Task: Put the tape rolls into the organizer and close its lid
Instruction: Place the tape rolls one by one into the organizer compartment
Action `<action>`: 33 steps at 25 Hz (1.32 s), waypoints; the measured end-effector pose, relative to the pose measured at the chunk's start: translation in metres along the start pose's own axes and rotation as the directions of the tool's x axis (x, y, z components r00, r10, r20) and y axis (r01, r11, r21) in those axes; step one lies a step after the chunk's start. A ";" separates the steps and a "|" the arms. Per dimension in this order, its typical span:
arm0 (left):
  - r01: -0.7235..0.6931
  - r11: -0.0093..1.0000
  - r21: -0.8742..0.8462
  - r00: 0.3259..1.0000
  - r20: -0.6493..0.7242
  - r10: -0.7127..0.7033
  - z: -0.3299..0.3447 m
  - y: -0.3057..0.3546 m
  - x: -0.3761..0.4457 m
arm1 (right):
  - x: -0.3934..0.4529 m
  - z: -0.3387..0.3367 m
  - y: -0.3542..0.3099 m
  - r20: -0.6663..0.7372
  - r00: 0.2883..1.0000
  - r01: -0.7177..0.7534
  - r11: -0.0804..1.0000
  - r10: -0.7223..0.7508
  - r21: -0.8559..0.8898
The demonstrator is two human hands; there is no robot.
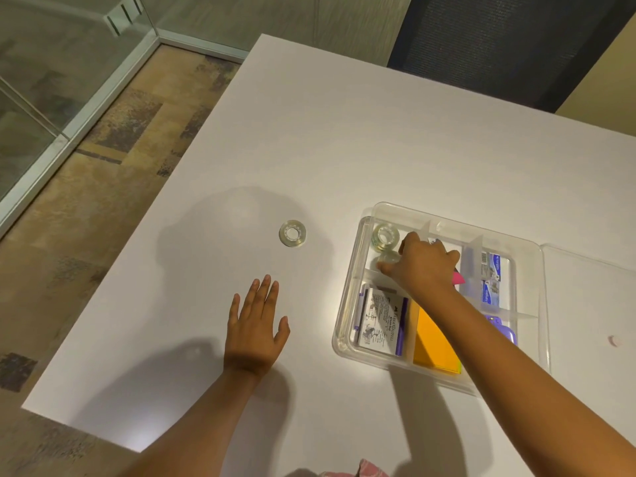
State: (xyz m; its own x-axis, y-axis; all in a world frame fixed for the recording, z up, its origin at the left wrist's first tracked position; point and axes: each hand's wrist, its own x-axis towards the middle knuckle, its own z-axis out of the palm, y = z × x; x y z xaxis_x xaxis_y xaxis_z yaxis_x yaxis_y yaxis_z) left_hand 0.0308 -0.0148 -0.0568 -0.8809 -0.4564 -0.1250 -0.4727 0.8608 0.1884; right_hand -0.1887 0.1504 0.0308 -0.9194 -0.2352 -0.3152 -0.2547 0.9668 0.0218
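One clear tape roll [292, 233] is lying alone on the white table [309, 132], while the right hand [425, 265] is pinching what looks like another roll [388, 258] into the organizer [347, 342]'s far-left compartment, beside a stacked roll [385, 235]. The left hand [254, 327] is hovering spread and empty. A card pack [380, 320], orange notes [433, 346] and the open lid [592, 304] are crowding nearby.
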 end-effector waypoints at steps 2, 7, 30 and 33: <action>0.003 1.000 -0.013 1.000 0.005 -0.003 -0.001 0.001 0.000 | 0.003 0.001 -0.003 0.009 1.000 -0.028 1.000 0.028 -0.013; 0.005 1.000 -0.027 1.000 0.024 -0.004 -0.004 0.001 0.000 | 0.006 0.003 -0.014 0.042 0.999 -0.026 0.995 0.030 -0.098; -0.065 0.998 0.005 0.974 -0.217 0.064 0.009 -0.001 -0.003 | 0.001 0.006 -0.121 0.074 0.790 0.582 0.783 -0.608 0.219; -0.073 0.996 0.050 0.972 -0.221 0.082 0.010 -0.002 -0.002 | 0.004 0.024 -0.135 0.105 0.750 0.645 0.758 -0.653 0.101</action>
State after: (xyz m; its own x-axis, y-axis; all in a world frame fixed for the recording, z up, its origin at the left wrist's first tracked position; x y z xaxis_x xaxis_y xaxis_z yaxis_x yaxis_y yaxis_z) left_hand 0.0334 -0.0135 -0.0672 -0.8999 -0.4222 0.1091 -0.4053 0.9021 0.1480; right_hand -0.1510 0.0216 0.0043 -0.4921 -0.7968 -0.3507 -0.7553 0.5911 -0.2830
